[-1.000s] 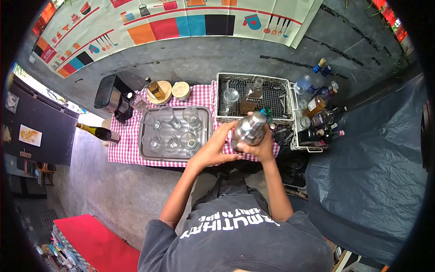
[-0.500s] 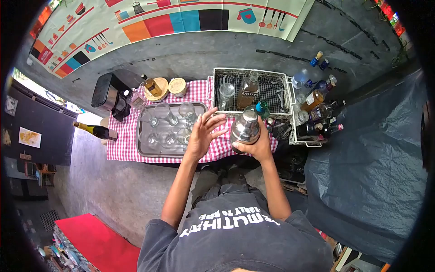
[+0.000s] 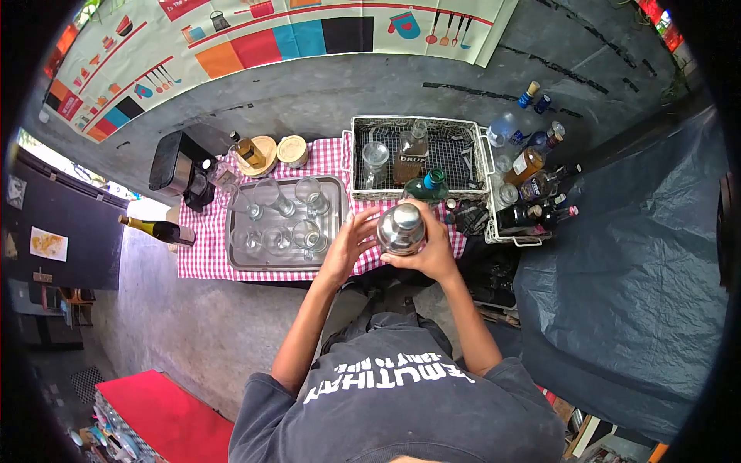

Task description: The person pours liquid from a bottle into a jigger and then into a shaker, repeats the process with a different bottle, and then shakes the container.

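A shiny metal cocktail shaker (image 3: 400, 229) stands upright over the front edge of a table covered with a red-checked cloth (image 3: 202, 258). My right hand (image 3: 431, 251) grips the shaker from the right and below. My left hand (image 3: 347, 245) touches its left side, fingers spread along the metal. Just left of my left hand lies a metal tray (image 3: 235, 263) carrying several upturned glasses. A green bottle (image 3: 426, 187) lies right behind the shaker.
A wire basket (image 3: 471, 148) at the back holds a glass and a bottle. Several liquor bottles (image 3: 532, 185) crowd a rack at the right. A black machine (image 3: 176, 160), wooden lids (image 3: 292, 150) and a wine bottle (image 3: 154, 229) sit at the left. Dark tarpaulin (image 3: 633, 255) covers the right.
My left hand, which had lifted off and spread open half a second ago, has come back onto the shaker's side. The shaker has turned from tilted to upright, nearer to me.
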`<action>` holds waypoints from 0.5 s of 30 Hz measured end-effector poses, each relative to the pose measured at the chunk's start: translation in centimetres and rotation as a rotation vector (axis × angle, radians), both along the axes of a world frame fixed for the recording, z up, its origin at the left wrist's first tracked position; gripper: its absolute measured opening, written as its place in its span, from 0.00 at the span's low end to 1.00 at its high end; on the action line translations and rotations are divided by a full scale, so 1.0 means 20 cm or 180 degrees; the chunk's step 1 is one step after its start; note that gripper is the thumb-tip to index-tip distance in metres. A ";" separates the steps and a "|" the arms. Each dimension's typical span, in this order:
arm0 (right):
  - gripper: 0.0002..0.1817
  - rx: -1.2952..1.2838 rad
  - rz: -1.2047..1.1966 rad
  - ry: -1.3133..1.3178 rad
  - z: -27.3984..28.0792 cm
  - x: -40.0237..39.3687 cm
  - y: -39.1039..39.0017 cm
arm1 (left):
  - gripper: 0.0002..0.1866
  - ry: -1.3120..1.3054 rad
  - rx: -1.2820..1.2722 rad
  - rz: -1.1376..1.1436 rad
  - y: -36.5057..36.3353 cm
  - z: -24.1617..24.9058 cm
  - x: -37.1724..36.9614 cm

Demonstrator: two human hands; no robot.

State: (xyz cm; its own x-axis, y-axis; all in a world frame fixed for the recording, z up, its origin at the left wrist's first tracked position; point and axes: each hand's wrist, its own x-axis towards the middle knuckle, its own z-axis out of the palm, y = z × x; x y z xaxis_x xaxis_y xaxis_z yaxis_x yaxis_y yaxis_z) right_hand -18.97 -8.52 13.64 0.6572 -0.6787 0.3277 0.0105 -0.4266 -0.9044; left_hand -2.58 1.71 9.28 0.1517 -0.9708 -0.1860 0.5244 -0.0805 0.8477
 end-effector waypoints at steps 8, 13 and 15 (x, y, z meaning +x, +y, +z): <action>0.45 -0.0100 0.0054 0.0238 -0.04 0.06 0.03 | 0.35 -0.0481 0.0200 0.0056 0.05 -0.06 -0.01; 0.44 0.0087 -0.0339 0.0345 -0.04 0.08 -0.03 | 0.34 -0.0766 0.0220 -0.0203 0.05 -0.02 0.01; 0.44 -0.0018 -0.0325 0.0354 -0.04 0.09 -0.03 | 0.36 -0.0724 0.0262 -0.0247 0.04 -0.02 0.01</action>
